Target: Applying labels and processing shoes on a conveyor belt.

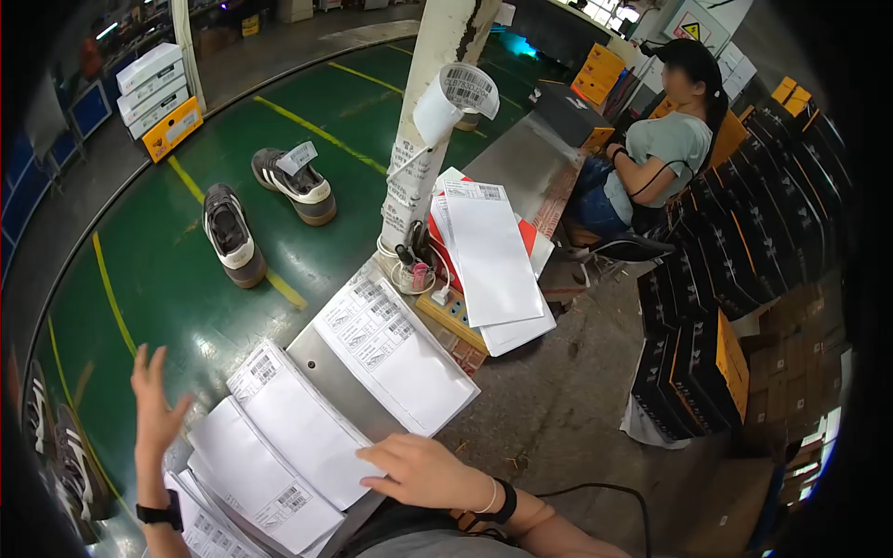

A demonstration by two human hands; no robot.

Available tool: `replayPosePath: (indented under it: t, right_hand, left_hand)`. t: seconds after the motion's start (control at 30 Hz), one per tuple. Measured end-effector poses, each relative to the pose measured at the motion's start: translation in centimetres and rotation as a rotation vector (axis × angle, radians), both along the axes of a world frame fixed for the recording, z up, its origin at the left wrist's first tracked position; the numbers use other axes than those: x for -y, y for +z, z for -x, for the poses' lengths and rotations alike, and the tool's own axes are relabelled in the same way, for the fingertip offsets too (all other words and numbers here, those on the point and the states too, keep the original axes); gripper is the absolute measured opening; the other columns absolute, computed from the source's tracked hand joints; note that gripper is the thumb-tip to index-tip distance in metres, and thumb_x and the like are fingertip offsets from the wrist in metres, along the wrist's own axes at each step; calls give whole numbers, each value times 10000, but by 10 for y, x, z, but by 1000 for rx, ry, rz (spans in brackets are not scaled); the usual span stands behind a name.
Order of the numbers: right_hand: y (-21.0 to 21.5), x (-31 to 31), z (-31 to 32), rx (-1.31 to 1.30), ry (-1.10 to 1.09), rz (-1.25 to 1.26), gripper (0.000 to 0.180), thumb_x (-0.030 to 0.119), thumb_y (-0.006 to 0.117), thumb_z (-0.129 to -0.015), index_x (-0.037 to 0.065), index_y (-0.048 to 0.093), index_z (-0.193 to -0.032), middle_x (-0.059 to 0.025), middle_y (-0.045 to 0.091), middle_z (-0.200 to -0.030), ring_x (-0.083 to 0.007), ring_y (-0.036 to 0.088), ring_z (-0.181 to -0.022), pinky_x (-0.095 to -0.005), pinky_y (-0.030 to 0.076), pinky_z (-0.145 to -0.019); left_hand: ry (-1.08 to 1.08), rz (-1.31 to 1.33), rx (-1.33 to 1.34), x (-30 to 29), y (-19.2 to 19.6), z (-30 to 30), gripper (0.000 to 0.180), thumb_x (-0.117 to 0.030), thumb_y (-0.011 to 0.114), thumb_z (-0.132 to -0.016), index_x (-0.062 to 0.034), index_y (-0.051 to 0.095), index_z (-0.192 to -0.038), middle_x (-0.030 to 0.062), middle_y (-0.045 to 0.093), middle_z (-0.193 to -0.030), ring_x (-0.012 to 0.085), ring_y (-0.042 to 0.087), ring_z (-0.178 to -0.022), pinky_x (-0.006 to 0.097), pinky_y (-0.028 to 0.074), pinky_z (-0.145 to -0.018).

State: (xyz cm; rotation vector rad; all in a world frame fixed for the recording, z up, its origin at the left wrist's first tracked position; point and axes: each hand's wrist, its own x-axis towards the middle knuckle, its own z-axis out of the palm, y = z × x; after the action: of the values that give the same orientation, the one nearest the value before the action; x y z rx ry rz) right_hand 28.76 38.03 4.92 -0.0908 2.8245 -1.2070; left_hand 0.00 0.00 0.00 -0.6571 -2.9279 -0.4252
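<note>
My left hand [158, 409] is raised at the left, over the edge of the green surface, fingers spread and nothing in it. My right hand [430, 472] hovers by the near end of the middle stack of label sheets [302, 414], empty, with thumb and fingers apart; whether it touches the paper I cannot tell. To the left lies another stack of label sheets [256, 465], with more sheets [209, 525] partly under it. A third stack of label sheets [395, 358] sits farther right on a metal ledge [326, 363].
Beyond the ledge, two dark sneakers [228, 232] [296, 186] stand on the green conveyor [158, 307]. A white post [409, 139] carries a label roll [456, 100]. More sheets [493, 251] lie beside a power strip [456, 316]. A seated person [665, 139] and stacked shoeboxes [716, 251] are at right.
</note>
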Motion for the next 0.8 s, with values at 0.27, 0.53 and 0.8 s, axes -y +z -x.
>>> replayPosePath:
  t: [0.27,0.53,0.8]
  right_hand:
    - [-2,40,23,6,292,-243,384,287,656,-887,15,586,-1149,-104,624,-918,-273,608,-892,-372,469,-785]
    - [22,55,60,45,286,-144,366,272,709,-846,0,663,-1086,-144,681,-920,-314,642,-868,-379,511,-780]
    - [63,43,88,293,225,-150,406,176,729,-809,18,613,-1165,-192,657,-1046,-338,644,-925,-383,511,-811]
  left_hand:
    - [958,388,15,250,-49,39,1057,-150,794,-760,-161,101,-1557,246,221,-1552,420,244,-1417,510,263,-1137]
    - [1164,498,-64,354,-28,11,958,-386,804,-724,-218,243,-1482,222,210,-1536,448,285,-1379,703,325,-1007]
    - [1301,165,255,359,21,-8,1111,-647,847,-541,-35,373,-1339,278,387,-1372,466,365,-1313,616,326,-1032]
